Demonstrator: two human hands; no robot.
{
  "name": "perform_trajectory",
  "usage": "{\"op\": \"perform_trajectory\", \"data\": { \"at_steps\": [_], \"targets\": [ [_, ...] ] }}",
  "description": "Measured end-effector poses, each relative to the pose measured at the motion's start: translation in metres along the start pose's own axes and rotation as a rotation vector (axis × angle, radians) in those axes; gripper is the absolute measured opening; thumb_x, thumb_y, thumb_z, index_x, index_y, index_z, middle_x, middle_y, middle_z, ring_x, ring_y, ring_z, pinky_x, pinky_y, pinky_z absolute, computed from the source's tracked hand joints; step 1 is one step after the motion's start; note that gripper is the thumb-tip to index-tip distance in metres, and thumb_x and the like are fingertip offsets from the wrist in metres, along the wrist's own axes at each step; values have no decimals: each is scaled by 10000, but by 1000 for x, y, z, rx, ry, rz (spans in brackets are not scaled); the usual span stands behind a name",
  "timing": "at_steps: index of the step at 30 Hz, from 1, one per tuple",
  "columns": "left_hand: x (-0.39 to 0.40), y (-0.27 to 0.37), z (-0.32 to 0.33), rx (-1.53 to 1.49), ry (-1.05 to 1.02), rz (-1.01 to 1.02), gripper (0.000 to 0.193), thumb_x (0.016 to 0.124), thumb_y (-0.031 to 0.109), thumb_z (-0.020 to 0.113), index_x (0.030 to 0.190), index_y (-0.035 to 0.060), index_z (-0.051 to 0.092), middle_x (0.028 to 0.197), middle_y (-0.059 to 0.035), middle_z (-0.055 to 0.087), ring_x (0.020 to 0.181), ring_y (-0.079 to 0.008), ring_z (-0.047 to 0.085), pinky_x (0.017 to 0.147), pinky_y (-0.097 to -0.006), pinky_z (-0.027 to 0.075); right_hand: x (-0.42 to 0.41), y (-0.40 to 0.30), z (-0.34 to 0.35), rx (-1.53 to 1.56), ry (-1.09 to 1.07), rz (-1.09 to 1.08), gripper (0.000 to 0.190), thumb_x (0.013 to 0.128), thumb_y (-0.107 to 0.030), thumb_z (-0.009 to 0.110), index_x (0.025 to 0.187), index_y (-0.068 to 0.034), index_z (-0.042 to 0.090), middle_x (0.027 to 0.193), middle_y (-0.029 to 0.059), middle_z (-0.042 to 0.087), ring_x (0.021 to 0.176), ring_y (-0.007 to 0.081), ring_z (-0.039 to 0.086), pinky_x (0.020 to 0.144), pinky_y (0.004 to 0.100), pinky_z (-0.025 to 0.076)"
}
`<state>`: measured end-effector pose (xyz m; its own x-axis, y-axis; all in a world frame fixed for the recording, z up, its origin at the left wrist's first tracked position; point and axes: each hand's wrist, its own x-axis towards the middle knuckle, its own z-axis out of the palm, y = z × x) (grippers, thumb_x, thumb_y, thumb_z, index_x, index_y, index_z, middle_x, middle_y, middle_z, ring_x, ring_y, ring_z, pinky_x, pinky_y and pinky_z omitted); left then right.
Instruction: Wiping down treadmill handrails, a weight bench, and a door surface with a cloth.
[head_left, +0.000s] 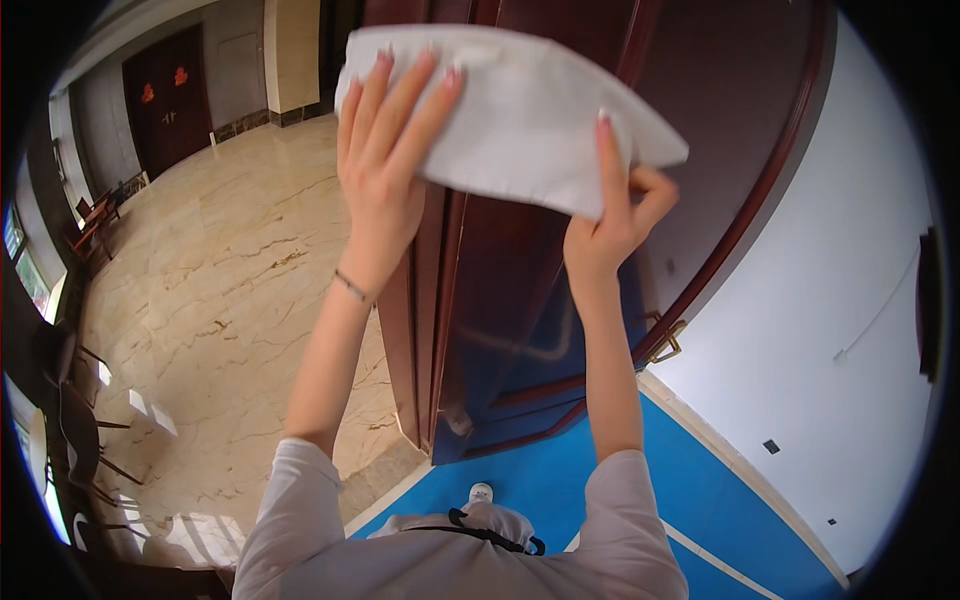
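Both arms reach up in front of a dark red wooden door (510, 315), with a white cloth or sheet (517, 112) spread between the hands. My left hand (386, 142) lies on the left part of the sheet, its fingers spread flat over the surface. My right hand (619, 202) grips the lower right edge, the index finger extended on the front and the other fingers bent. Whether the sheet touches the door behind it cannot be told. A brass-coloured door handle (666, 342) is low at the door's right edge.
A marble-patterned floor (247, 262) stretches left to a far double door (169, 101) with red decorations. Chairs (79, 427) line the left side. Underfoot is a blue floor (675, 450) with white lines. On the right is a white wall (810, 285) with a dark outlet (771, 447).
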<state>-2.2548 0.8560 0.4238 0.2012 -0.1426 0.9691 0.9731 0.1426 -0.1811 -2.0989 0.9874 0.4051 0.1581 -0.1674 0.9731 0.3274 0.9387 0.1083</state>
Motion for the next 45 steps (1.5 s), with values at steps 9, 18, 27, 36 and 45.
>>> {"op": "perform_trajectory", "data": {
  "at_steps": [9,18,27,36,45],
  "targets": [
    [-12,5,42,-358,-192,-214,760,624,-243,414,1313,65,507,1367,-119,482,1289,-309,426,1077,-397,365,21,25,18,90,-222,-18,663,699,228,415,1232,-115,609,1349,72,516,1305,264,427,1044,379,376],
    [-45,6,26,-384,-314,-241,763,594,-240,412,1297,37,517,1365,-146,480,1301,-311,418,1091,-399,340,-23,13,22,59,-136,30,545,758,161,444,1215,-80,617,1318,91,549,1287,295,446,1045,408,387],
    [-147,20,-4,-499,-455,-320,719,563,-215,438,1245,-10,537,1333,-197,495,1293,-361,420,1084,-432,344,-131,-7,-7,64,-170,103,347,850,22,432,1112,4,658,1205,164,614,1202,320,532,1018,457,411],
    [-277,62,-56,-536,-655,-460,700,558,-186,471,1238,-31,523,1333,-201,495,1283,-365,432,1070,-438,361,-252,-27,-66,116,-354,178,343,779,85,473,1047,22,677,1113,158,656,1127,337,583,969,439,445],
    [-394,106,-122,-476,-934,-621,601,670,-129,479,1258,-13,520,1339,-177,498,1286,-330,433,1073,-413,360,-360,-59,-138,215,-811,333,470,695,115,509,1137,2,625,1179,133,609,1153,299,553,935,423,475]
  ]
}}
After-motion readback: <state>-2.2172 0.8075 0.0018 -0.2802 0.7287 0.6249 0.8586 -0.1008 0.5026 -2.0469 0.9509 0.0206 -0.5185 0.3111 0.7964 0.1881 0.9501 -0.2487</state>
